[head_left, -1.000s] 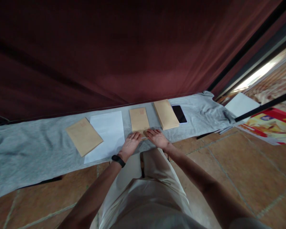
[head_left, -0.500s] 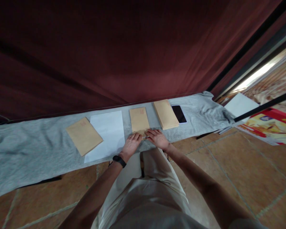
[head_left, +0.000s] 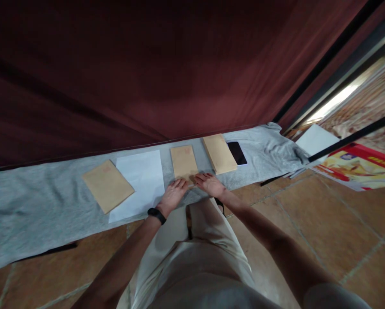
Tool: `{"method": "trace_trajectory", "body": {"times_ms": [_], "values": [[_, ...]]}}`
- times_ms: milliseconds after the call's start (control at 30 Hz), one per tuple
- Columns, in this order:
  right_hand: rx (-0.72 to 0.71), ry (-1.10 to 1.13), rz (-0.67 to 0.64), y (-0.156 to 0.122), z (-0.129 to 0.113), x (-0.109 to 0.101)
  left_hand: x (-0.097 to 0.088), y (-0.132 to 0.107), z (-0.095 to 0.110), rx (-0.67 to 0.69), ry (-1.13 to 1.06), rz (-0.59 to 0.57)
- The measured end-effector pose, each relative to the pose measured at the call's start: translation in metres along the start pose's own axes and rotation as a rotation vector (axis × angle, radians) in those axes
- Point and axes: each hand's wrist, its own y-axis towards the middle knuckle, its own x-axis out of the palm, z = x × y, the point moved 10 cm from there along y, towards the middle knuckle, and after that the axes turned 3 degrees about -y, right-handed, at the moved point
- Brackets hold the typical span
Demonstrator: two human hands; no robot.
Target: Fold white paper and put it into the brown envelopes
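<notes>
A brown paper envelope lies lengthwise in front of me on the grey cloth, with a small reddish print near its far end. My left hand presses at its near left corner, fingers bent and close together, a black band on the wrist. At the near right corner my right hand has its fingers curled onto the same edge. Between the hands the near end looks folded, though the fingertips hide part of it. To the left, another brown envelope rests at an angle over white paper.
A thick stack of brown envelopes sits to the right, beside a dark-screened phone. The grey cloth covers a long narrow surface against a dark red curtain. At far right are a black bar and a red-yellow printed box.
The whole view has shifted slightly, moving the surface a little left in the picture. Both hands stay at the envelope's near end, with only slight finger movement.
</notes>
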Motion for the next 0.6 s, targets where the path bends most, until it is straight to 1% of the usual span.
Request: {"method": "trace_trajectory", "body": {"times_ms": [333, 467, 600], "values": [[-0.05, -0.044, 0.002, -0.001, -0.004, 0.008, 0.006, -0.001, 0.002, -0.026, 0.02, -0.021], [-0.061, -0.087, -0.005, -0.002, -0.006, 0.011, 0.004, -0.002, 0.003, -0.023, 0.006, -0.007], [-0.057, -0.079, 0.002, -0.002, -0.006, 0.011, 0.002, -0.002, 0.003, -0.026, -0.014, 0.003]]}}
